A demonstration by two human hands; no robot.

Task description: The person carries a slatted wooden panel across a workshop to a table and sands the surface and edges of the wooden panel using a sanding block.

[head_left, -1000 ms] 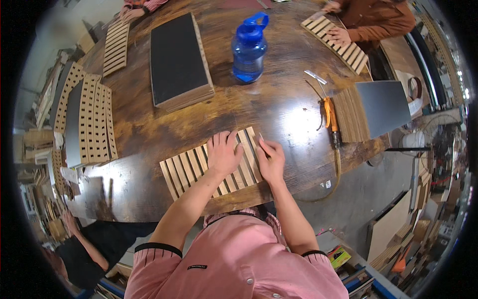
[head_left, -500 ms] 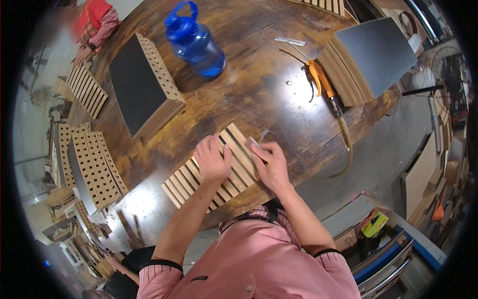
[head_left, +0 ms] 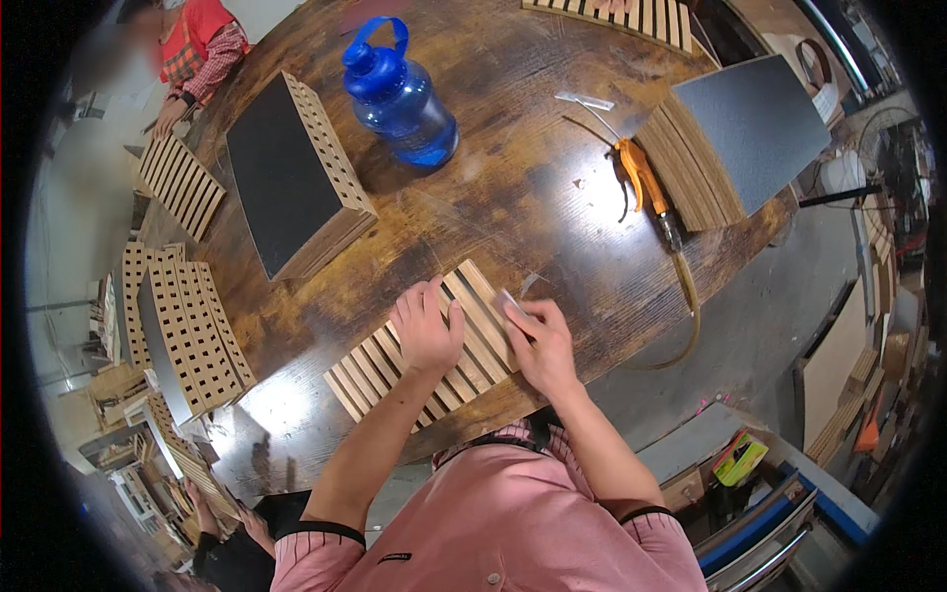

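Note:
A light wooden slatted panel (head_left: 485,338) with dark gaps lies at a slant on the near edge of the brown table. My left hand (head_left: 430,331) rests on its upper face, fingers laid out and thumb apart. At the panel's right end, my right hand (head_left: 543,345) pinches a small flat greyish piece (head_left: 507,299) against or close to the end slat. The fingers partly cover that piece, so its exact kind cannot be told.
Beyond stand a blue water bottle (head_left: 406,113) and a dark-faced stack of perforated boards (head_left: 291,183). An orange air blow gun (head_left: 641,178) with a hose lies beside another board stack (head_left: 745,138). Perforated boards (head_left: 192,335) stand left. Co-workers' hands (head_left: 173,113) handle panels at far left and lower left.
The view has shifted a little, so the table's things sit slightly lower. My right hand stays at the panel's end with the flat piece. At lower left, a co-worker's hands now show at a panel.

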